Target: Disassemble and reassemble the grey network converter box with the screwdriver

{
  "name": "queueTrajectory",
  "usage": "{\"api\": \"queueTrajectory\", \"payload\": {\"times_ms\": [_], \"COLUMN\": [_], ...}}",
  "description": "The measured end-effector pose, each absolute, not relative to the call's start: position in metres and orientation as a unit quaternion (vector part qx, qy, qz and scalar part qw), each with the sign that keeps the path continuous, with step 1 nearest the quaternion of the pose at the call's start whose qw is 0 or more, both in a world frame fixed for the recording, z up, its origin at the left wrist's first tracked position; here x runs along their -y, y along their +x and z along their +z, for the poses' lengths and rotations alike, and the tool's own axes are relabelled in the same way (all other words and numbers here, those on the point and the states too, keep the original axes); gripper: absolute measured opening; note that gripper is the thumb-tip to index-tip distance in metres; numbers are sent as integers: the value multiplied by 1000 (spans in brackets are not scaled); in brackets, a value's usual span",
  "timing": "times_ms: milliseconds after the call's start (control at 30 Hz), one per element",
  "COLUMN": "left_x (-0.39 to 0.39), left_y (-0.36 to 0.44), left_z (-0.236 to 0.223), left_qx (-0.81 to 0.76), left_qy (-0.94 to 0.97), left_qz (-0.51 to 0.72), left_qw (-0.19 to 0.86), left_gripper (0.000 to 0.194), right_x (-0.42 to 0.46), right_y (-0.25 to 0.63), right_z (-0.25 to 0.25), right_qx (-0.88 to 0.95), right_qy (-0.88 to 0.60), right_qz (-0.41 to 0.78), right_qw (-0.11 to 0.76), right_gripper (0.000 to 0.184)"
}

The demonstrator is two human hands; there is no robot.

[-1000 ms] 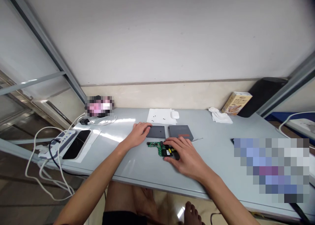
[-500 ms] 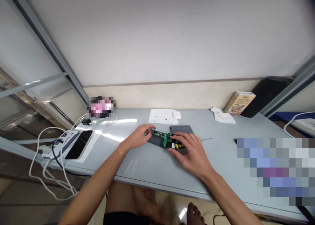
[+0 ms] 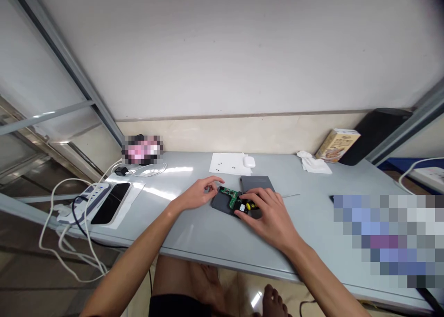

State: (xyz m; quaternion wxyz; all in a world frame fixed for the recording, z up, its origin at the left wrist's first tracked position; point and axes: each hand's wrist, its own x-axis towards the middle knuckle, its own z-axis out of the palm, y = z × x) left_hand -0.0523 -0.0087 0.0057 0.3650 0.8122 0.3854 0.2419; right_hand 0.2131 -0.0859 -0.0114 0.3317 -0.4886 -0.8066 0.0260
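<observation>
A green circuit board [image 3: 233,199] with a black block and yellow round parts at its right lies over a dark grey plastic casing [image 3: 220,203] on the desk. My right hand [image 3: 267,210] grips the board by that black block, thumb on the near side and fingers on the far side. At the board's left end, my left hand [image 3: 198,194] has its thumb and index finger apart, with nothing visible between them. Behind my right hand lies another dark grey casing part [image 3: 257,183], partly covered. A thin metal rod [image 3: 291,195] pokes out right of the hand.
Several small black screws [image 3: 218,167] lie on white paper [image 3: 227,157], beside a white earbud case [image 3: 249,162]. A phone [image 3: 111,203] and a power strip [image 3: 83,203] with cables are at the left. Crumpled tissue [image 3: 314,164] and a box [image 3: 338,145] stand back right.
My left thumb and index finger have come off the board's left corner and spread. The board and the casing under it have shifted slightly right and toward me, with more casing showing.
</observation>
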Motion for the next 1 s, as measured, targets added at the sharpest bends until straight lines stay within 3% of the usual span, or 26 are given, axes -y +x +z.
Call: {"api": "queueTrajectory", "payload": {"times_ms": [733,1000], "left_x": [5,4], "left_y": [-53,-52], "left_z": [3,1], "left_qx": [-383,-380], "left_qy": [788,790], "left_qz": [279,277], "left_qw": [394,392], "left_gripper": [32,39], "right_x": [85,86], "right_y": [211,210], "right_z": [-12,-13], "right_qx": [808,826], "right_qy": [-469,-467], "right_qz": [37,24], "right_qw": [354,314], "right_gripper": [28,29]}}
